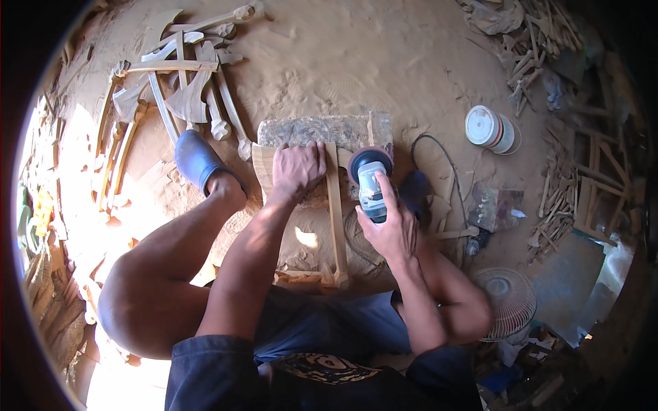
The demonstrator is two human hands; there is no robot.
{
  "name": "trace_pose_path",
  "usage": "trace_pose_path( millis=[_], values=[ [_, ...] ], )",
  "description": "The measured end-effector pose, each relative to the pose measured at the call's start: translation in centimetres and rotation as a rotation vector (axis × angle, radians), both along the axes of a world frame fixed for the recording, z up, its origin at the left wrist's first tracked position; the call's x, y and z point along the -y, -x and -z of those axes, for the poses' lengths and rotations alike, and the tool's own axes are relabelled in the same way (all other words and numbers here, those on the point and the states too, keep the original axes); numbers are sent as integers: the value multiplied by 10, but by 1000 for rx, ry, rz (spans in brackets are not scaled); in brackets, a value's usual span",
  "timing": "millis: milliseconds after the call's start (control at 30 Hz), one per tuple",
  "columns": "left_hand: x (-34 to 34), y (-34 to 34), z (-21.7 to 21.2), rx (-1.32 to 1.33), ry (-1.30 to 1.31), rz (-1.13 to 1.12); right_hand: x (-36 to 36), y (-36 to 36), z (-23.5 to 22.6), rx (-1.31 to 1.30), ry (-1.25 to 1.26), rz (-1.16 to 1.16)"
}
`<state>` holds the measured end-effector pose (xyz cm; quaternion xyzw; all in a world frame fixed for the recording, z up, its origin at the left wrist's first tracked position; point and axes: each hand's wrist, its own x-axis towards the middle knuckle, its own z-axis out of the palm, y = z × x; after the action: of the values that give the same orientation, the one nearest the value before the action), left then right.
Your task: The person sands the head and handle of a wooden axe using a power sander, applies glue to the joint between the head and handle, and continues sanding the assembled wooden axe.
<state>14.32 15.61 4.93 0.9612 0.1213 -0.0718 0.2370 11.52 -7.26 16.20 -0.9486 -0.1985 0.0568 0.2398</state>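
My left hand (299, 166) is closed over the top of a pale wooden furniture part (336, 216), pressing it against a worn work block (301, 129). A wide curved panel of this part shows left of the hand, and a long narrow leg runs from it toward my lap. Wrapped around the body of a handheld disc sander (373, 188) is my right hand (394, 229), its index finger stretched along the top. The round dark sanding disc sits at the right end of the wooden part, at the block's right side; whether it touches the wood I cannot tell.
Shaped wooden parts (188, 96) lie piled at the far left. A white bucket (484, 126) stands at the right, beyond a black cable (449, 157). Near my right knee is a round fan (504, 301). More wood pieces (548, 212) are heaped along the right side.
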Motion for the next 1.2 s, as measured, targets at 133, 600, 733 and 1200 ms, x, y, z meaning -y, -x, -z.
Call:
trace_pose_path(
  millis=[133,600,733,1200],
  values=[
    [-1,0,0,12,-24,12,-6,8,12,14,58,-15],
    [-1,-2,-8,-61,15,23,-10,17,29,77,39,9],
    [-5,-2,-5,-101,-3,31,-11,37,30,14,162,115],
    [1,-3,1,-73,-20,34,18,34,46,75,64,204]
  ],
)
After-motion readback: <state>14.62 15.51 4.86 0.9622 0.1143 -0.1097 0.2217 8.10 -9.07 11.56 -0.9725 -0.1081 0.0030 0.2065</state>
